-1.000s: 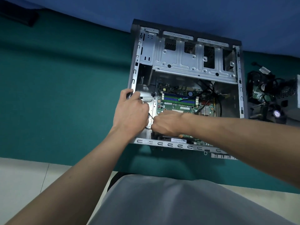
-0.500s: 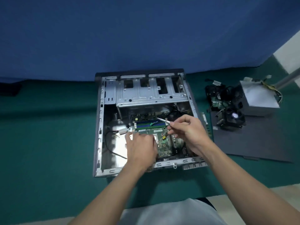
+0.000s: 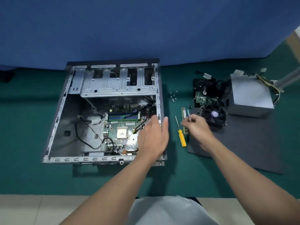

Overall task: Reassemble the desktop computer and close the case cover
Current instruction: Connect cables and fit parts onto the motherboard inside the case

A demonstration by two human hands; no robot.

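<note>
The right hand [image 3: 197,129] pinches a slender pale tool [image 3: 188,113] between thumb and fingertips, above a loose memory stick [image 3: 184,114] and beside a yellow-handled screwdriver [image 3: 182,137] lying on the green tabletop [image 3: 32,176]. The left hand [image 3: 152,137] holds nothing, its fingers straight and together over the right wall of the open computer case [image 3: 84,159], which lies near the far edge with the motherboard [image 3: 113,127] inside. Toward the right edge, the dark grey case cover [image 3: 243,151] lies flat, carrying a cooler fan [image 3: 214,116] and a power supply [image 3: 250,96]. Small screws [image 3: 172,96] sit between case and fan.
</note>
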